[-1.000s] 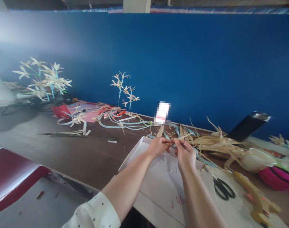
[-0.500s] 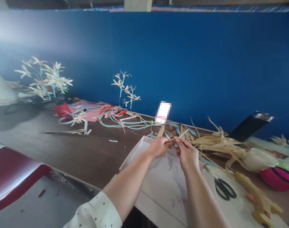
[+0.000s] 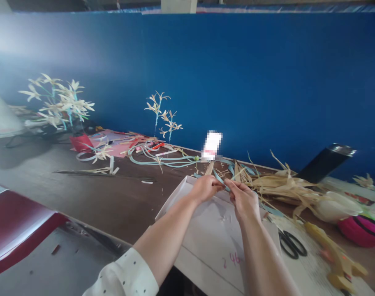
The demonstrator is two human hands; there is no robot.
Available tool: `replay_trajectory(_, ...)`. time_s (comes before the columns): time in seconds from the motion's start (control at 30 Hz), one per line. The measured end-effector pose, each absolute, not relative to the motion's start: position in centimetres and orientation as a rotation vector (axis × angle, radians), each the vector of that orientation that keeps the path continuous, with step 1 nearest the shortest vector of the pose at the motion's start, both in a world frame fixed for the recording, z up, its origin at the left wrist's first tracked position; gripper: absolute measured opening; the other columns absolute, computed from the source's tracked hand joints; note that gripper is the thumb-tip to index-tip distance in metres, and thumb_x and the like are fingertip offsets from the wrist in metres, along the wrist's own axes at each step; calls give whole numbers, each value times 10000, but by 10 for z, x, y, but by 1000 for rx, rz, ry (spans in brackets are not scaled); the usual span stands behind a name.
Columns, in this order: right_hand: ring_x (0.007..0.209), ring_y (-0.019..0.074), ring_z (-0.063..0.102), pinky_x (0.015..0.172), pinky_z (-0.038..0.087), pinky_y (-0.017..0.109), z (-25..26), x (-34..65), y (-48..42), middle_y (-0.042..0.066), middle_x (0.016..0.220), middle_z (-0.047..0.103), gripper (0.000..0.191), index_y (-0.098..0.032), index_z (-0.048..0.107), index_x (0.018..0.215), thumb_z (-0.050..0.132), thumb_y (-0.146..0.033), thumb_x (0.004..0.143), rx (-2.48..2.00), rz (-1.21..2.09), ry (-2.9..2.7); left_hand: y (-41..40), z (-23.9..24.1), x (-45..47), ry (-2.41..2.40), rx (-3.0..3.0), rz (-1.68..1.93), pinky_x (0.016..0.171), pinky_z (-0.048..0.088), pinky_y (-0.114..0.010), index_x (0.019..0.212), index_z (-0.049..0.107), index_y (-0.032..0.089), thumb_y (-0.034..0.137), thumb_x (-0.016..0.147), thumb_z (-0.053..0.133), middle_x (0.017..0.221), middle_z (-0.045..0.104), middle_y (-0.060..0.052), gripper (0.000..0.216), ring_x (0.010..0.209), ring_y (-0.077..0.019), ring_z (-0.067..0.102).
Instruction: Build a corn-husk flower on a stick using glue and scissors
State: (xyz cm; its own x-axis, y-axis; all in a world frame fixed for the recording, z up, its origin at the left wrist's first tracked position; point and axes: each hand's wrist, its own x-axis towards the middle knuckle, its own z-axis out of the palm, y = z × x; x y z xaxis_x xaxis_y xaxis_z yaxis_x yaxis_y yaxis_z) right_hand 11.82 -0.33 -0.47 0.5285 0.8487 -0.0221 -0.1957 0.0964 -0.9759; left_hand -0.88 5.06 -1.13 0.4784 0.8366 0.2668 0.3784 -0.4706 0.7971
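My left hand (image 3: 205, 188) and my right hand (image 3: 244, 198) are raised close together over a shallow white cardboard box lid (image 3: 206, 230). Both pinch a thin straw-coloured strip (image 3: 238, 173) wound with pale blue tape (image 3: 220, 179), the fingertips nearly touching. The left fingers are curled on the near end, and the right fingers are closed on the part that points up and to the right. A heap of dry straw leaves (image 3: 280, 185) lies just beyond my hands.
Black scissors (image 3: 290, 243) lie right of the box lid beside a yellow glue gun (image 3: 332, 255). A dark flask (image 3: 323, 163), a white flower and a pink object (image 3: 362, 230) are at far right. Blue cords (image 3: 156, 158) and straw flower stems (image 3: 59, 102) stand along the blue wall. A red folder (image 3: 15, 230) is at near left.
My hands have hardly moved; the right fingers shifted slightly along the strip, and its free end now sits a little lower.
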Motion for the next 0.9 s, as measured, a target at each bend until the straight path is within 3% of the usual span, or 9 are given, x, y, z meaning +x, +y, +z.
replay_trajectory(0.67, 379, 22, 258, 350, 156, 172, -4, 114, -4, -77, 411, 388, 405, -141, 605, 652, 855, -414, 488, -1163, 966, -656, 44, -1, -11, 1079, 1735, 847, 564, 410, -222, 673, 669, 145, 367, 597, 739, 638, 632, 0, 244, 601, -113, 548)
replay_trajectory(0.77, 379, 19, 270, 333, 172, 162, -6, 115, -3, -63, 452, 451, 387, -148, 588, 645, 862, -373, 489, -1130, 991, -621, 42, -1, -10, 1041, 1679, 805, 560, 436, -226, 685, 649, 136, 368, 586, 760, 600, 615, -4, 275, 570, -112, 551)
replay_trajectory(0.9, 392, 10, 313, 316, 189, 140, -6, 116, -3, -5, 651, 628, 418, -166, 562, 679, 873, -344, 464, -1071, 1046, -568, 43, -6, -8, 850, 1499, 760, 573, 493, -253, 711, 614, 115, 382, 583, 784, 600, 625, -24, 341, 552, -124, 591)
